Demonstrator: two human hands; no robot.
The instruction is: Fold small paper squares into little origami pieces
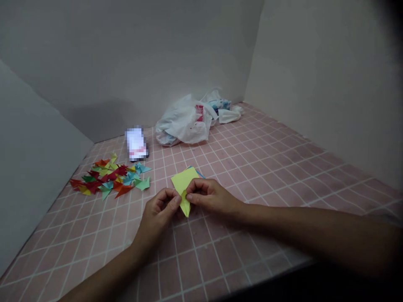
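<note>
Between my two hands is a small piece of folded yellow origami paper point(185, 204), narrow and pointed at its near end. My left hand point(162, 209) pinches its left edge between thumb and fingers. From the other side, my right hand point(209, 195) pinches the right edge with thumb and bent forefinger. Just behind lies a stack of square paper sheets point(182, 178), yellow on top, with blue and orange corners peeking out at the right. My right fingers cover part of that stack.
Folded paper figures point(110, 176) in several colours lie in a pile at the left. Behind them a phone point(136, 143) with a lit, blurred screen stands tilted. White plastic bags point(185, 119) sit near the back wall. Pink tile-patterned covering point(252, 167) spreads beneath everything, with walls around.
</note>
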